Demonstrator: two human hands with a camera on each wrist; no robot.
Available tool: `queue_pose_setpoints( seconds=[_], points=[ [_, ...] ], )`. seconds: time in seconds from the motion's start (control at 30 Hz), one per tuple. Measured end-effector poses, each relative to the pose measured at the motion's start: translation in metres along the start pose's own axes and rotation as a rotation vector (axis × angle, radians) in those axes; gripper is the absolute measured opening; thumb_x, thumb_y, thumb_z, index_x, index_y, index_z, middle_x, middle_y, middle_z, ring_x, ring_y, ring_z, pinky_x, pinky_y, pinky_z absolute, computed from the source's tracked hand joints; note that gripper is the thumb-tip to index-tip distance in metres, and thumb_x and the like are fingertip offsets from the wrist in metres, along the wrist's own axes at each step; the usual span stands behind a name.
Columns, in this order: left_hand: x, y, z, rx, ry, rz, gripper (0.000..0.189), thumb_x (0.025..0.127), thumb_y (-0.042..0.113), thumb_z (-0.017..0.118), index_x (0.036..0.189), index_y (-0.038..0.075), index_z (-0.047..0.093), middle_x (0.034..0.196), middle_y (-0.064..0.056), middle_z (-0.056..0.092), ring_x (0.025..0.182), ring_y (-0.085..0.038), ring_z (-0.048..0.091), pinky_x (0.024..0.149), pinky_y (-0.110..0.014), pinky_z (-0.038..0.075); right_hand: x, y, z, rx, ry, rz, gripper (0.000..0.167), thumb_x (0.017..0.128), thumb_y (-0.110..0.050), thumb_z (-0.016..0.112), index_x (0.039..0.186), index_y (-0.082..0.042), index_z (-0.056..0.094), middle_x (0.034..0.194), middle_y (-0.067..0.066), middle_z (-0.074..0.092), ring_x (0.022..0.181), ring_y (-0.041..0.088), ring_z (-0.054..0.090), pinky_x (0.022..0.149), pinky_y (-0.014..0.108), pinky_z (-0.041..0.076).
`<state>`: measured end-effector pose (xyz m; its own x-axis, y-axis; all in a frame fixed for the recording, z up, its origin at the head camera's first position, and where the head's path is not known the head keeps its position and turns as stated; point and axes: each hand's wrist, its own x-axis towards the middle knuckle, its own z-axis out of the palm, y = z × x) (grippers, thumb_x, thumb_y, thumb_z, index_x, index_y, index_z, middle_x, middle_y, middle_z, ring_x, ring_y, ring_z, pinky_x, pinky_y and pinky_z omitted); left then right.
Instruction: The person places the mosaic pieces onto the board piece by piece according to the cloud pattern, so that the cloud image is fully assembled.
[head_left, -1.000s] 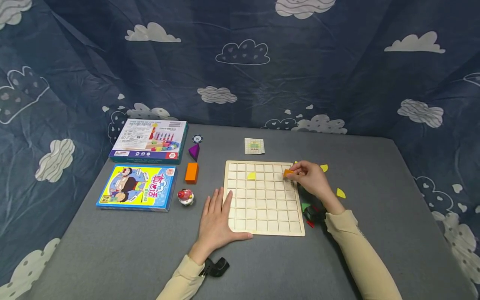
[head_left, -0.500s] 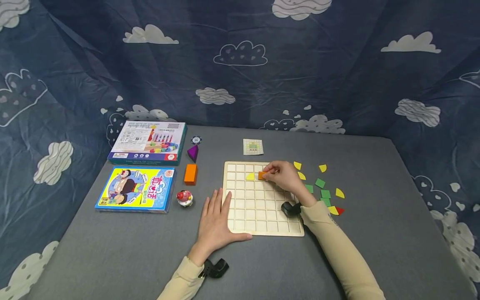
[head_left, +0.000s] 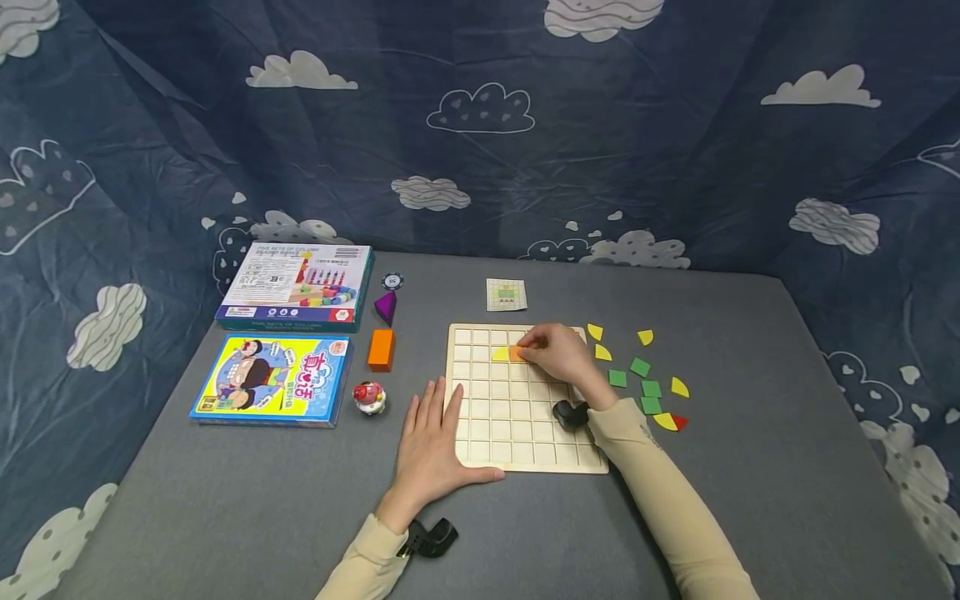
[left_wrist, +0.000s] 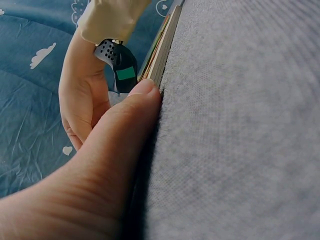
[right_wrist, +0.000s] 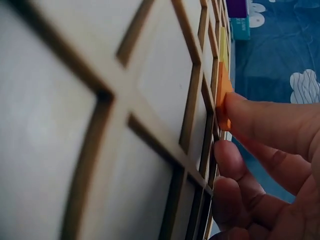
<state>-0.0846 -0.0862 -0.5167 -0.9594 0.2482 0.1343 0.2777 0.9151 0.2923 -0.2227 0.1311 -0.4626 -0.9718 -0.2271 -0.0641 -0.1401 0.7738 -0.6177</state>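
Observation:
A wooden grid board (head_left: 510,408) lies flat on the grey table. My right hand (head_left: 558,353) is over its upper part and pinches an orange tile (head_left: 515,354), which is set beside a yellow quarter-round tile (head_left: 500,354) in the second row. In the right wrist view the thumb presses on the orange tile (right_wrist: 222,97), low against the board's ridges. My left hand (head_left: 432,454) rests at the board's lower left corner with straight fingers. Its thumb (left_wrist: 127,112) touches the near edge of the board in the left wrist view.
Right of the board lie loose yellow tiles (head_left: 678,387), several green square tiles (head_left: 651,388) and a red tile (head_left: 680,422). A pattern card (head_left: 507,295) is behind it. Leftward stand two boxes (head_left: 270,379), an orange block (head_left: 381,350), a purple piece (head_left: 386,307), a chip (head_left: 392,281) and a figurine (head_left: 370,397).
My right hand has carried the orange tile leftward from the board's right edge to beside the yellow tile, and lowered it there. My left hand has stayed in place.

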Motion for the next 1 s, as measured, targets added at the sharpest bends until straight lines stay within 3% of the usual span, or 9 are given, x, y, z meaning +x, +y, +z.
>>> queue_pose_setpoints(
  seconds=[0.23, 0.47, 0.63, 0.83, 1.0],
  points=[
    [0.000, 0.000, 0.000, -0.001, -0.004, -0.002, 0.131, 0.056, 0.091, 0.052, 0.152, 0.009, 0.019, 0.156, -0.018, 0.011, 0.142, -0.030, 0.007, 0.113, -0.046, 0.005, 0.000, 0.003, 0.000, -0.016, -0.006, -0.010, 0.010, 0.086, -0.021, 0.072, 0.092, -0.013, 0.075, 0.080, -0.001, 0.064, 0.071, 0.018, 0.055, 0.067, 0.035, 0.042],
    [0.000, -0.001, 0.001, -0.002, -0.029, -0.011, 0.131, 0.056, 0.092, 0.050, 0.152, 0.009, 0.017, 0.157, -0.017, 0.008, 0.143, -0.029, 0.004, 0.113, -0.045, 0.003, -0.009, 0.013, -0.007, 0.066, -0.033, -0.083, 0.016, 0.088, -0.016, 0.069, 0.101, -0.008, 0.073, 0.080, 0.003, 0.060, 0.070, 0.019, 0.050, 0.064, 0.033, 0.039],
    [0.000, 0.000, 0.001, -0.016, -0.031, -0.007, 0.131, 0.056, 0.091, 0.052, 0.152, 0.009, 0.017, 0.157, -0.016, 0.008, 0.143, -0.028, 0.003, 0.113, -0.045, 0.002, -0.019, 0.033, -0.023, 0.085, 0.060, -0.088, 0.017, 0.089, -0.017, 0.068, 0.100, -0.006, 0.073, 0.078, 0.004, 0.062, 0.060, 0.020, 0.048, 0.052, 0.031, 0.038],
    [-0.001, 0.001, 0.000, -0.033, 0.008, 0.015, 0.130, 0.056, 0.088, 0.057, 0.151, 0.007, 0.021, 0.155, -0.019, 0.012, 0.142, -0.031, 0.008, 0.112, -0.047, 0.006, -0.029, 0.062, -0.046, 0.031, 0.171, 0.011, 0.019, 0.088, -0.021, 0.069, 0.097, -0.004, 0.071, 0.077, 0.004, 0.061, 0.064, 0.020, 0.052, 0.048, 0.038, 0.043],
    [-0.001, 0.000, -0.001, -0.033, 0.014, 0.014, 0.130, 0.056, 0.087, 0.058, 0.151, 0.006, 0.022, 0.155, -0.019, 0.013, 0.142, -0.031, 0.008, 0.112, -0.047, 0.006, -0.036, 0.076, -0.065, -0.012, 0.138, 0.114, 0.027, 0.088, -0.027, 0.068, 0.099, -0.002, 0.070, 0.081, 0.008, 0.063, 0.070, 0.023, 0.054, 0.056, 0.035, 0.041]
  ],
)
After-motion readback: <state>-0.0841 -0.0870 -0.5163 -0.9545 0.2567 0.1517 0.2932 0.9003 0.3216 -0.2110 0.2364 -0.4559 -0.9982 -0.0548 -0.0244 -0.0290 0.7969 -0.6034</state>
